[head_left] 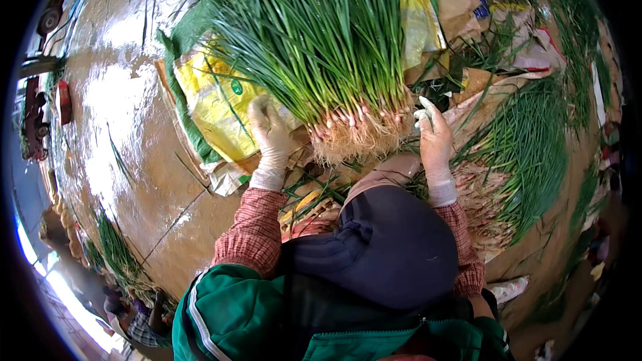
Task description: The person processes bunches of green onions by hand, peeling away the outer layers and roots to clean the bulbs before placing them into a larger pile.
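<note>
One green jacket (231, 307) fills my foreground. Beyond it I watch one left hand (269, 130) and one right hand (435, 135), each grip open, flanking one big scallion bunch (334, 73), roots toward the near edge of the yellow sack (208, 110); one scallion heap (528, 150) lies right.

Thin, crinkled, plastic-looking gloves (270, 164) cover the left hand (269, 124) and right hand (435, 139). Over my feed, the leaves (314, 33) look smooth and glossy, roots (358, 142) rough and fibrous, yellow sheeting (212, 103) shiny plastic, sleeves (251, 227) matt cloth, floor (117, 154) slick.
</note>
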The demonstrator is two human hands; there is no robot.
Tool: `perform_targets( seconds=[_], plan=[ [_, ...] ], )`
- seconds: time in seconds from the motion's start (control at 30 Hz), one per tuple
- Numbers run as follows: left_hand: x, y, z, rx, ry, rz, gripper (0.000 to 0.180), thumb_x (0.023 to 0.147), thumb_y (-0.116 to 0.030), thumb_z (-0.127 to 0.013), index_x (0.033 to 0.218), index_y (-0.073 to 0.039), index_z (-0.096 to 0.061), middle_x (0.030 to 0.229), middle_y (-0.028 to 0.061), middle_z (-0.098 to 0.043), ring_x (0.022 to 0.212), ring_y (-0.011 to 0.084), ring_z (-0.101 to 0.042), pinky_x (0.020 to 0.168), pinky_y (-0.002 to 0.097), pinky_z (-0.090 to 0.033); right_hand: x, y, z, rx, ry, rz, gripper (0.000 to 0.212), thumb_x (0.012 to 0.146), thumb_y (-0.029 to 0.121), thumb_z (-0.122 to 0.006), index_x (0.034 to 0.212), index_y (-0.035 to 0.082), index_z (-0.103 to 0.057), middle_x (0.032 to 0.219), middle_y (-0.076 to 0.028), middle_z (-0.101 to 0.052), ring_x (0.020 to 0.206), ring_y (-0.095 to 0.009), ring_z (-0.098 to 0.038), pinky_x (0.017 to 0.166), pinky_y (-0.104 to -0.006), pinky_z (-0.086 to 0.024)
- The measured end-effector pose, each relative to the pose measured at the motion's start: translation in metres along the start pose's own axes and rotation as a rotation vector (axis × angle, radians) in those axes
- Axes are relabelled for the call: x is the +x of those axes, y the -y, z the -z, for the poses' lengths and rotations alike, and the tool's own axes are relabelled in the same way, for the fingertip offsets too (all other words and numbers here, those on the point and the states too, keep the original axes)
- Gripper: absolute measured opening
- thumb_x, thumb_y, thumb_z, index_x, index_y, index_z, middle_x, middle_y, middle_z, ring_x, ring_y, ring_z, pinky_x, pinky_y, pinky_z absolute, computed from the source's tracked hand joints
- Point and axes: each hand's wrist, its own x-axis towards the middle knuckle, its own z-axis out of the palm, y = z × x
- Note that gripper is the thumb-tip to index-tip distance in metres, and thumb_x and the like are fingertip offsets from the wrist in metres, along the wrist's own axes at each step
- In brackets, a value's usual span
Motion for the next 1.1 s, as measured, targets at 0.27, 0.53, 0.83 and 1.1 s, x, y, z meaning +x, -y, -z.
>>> perform_targets(
  seconds=[0.27,0.53,0.83,1.1],
  plan=[
    [0.067,-0.068,-0.049,0.187,0.329,-0.844,0.035,0.076,0.006,-0.055,0.107,-0.008,-0.063,0.104,0.0091,-0.063,0.099,0.0259,-0.059,0.09,0.0417,-0.044,-0.014,-0.026,-0.001,-0.145,-0.178,-0.077,0.037,0.096,0.022,-0.051,0.124,-0.001,-0.051,0.119,-0.015,-0.058,0.11,-0.025,-0.054,0.093,-0.0329,-0.042],
    [0.096,-0.112,-0.15,0.404,0.963,-1.171,0.041,0.09,-0.036,-0.053,0.128,-0.021,-0.053,0.132,0.0044,-0.05,0.135,0.0268,-0.031,0.112,0.0528,-0.015,-0.018,-0.042,-0.043,-0.167,0.062,-0.077,0.1,0.079,0.048,-0.067,0.144,-0.001,-0.008,0.145,-0.028,-0.018,0.135,-0.04,-0.02,0.11,-0.0423,-0.023],
    [0.095,-0.081,-0.184,0.357,0.764,-1.167,0.006,0.075,-0.012,-0.066,0.077,-0.009,-0.063,0.093,0.0049,-0.062,0.106,0.0302,-0.054,0.093,0.0498,-0.038,-0.082,-0.08,0.044,0.134,0.075,-0.54,0.023,0.085,0.022,-0.06,0.099,0.004,-0.062,0.095,-0.015,-0.065,0.083,-0.033,-0.061,0.074,-0.0396,-0.048],
    [0.088,-0.091,-0.195,0.461,0.885,-1.196,0.009,0.082,-0.015,-0.062,0.087,-0.008,-0.064,0.099,0.0054,-0.061,0.113,0.0305,-0.05,0.1,0.0498,-0.032,-0.238,-0.103,0.145,-0.214,-0.193,-0.733,0.028,0.082,0.031,-0.067,0.091,0.004,-0.068,0.09,-0.013,-0.068,0.085,-0.03,-0.064,0.081,-0.0374,-0.049]
  ],
)
